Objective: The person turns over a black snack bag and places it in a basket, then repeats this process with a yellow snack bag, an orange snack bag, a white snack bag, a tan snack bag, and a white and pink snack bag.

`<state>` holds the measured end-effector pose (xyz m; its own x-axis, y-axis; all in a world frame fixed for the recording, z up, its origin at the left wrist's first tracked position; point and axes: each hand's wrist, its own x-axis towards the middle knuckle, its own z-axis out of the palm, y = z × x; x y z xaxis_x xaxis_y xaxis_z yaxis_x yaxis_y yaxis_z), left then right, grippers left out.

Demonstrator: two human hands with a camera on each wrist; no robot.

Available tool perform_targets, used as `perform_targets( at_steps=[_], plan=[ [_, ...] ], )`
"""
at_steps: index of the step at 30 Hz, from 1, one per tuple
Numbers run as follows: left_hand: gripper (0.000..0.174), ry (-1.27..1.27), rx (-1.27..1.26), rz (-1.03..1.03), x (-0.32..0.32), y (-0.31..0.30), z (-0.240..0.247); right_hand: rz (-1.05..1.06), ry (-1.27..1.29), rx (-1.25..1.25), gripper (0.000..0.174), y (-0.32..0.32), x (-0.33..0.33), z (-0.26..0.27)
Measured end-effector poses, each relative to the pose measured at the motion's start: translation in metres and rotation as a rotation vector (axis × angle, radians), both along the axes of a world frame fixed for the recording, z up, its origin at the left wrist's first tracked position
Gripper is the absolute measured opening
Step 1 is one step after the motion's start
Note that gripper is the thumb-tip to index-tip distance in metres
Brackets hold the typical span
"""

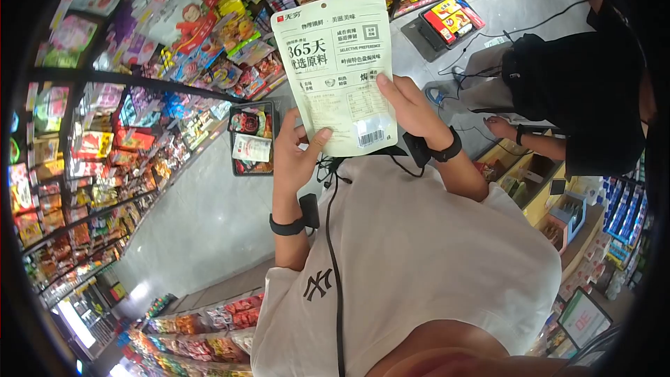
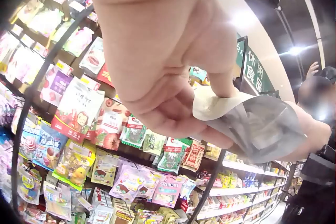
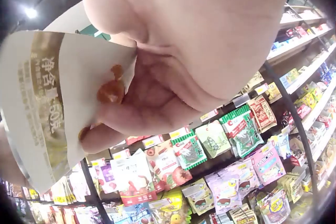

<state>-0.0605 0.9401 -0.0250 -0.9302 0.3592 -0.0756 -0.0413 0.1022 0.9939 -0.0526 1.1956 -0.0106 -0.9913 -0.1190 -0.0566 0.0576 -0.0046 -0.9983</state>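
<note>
A pale green-white pouch [image 1: 335, 108] with dark Chinese print and a barcode is held up before the chest, its printed back facing the head camera. My left hand [image 1: 296, 153] grips its lower left edge, thumb on the front. On the right edge, my right hand [image 1: 415, 108] pinches it with the thumb in front and fingers behind. In the left wrist view, my left hand [image 2: 157, 50] holds the pouch [image 2: 262, 129], which shows a greyish, shiny surface. Orange pictures and a gold band mark the pouch [image 3: 73, 87] beside my right hand [image 3: 194, 35] in the right wrist view.
Racks of colourful snack packets [image 1: 132, 139] line the left. Black trays with packets [image 1: 252, 146] and a red box [image 1: 452, 19] sit beyond the pouch. Another person in black [image 1: 579, 84] stands at the right, near wooden display bins [image 1: 516, 160]. Black cables hang over my shirt.
</note>
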Motion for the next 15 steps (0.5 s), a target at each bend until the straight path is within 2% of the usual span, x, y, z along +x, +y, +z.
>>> perform_targets(
  at_steps=[8,15],
  plan=[
    [0.041,0.007,0.058,0.013,0.041,-0.055,-0.011,0.034,0.026,0.068,0.049,-0.051,0.037,0.004],
    [0.041,-0.031,0.106,0.092,0.072,-0.089,-0.012,0.102,0.031,0.092,0.048,-0.083,0.044,-0.001]
  ],
)
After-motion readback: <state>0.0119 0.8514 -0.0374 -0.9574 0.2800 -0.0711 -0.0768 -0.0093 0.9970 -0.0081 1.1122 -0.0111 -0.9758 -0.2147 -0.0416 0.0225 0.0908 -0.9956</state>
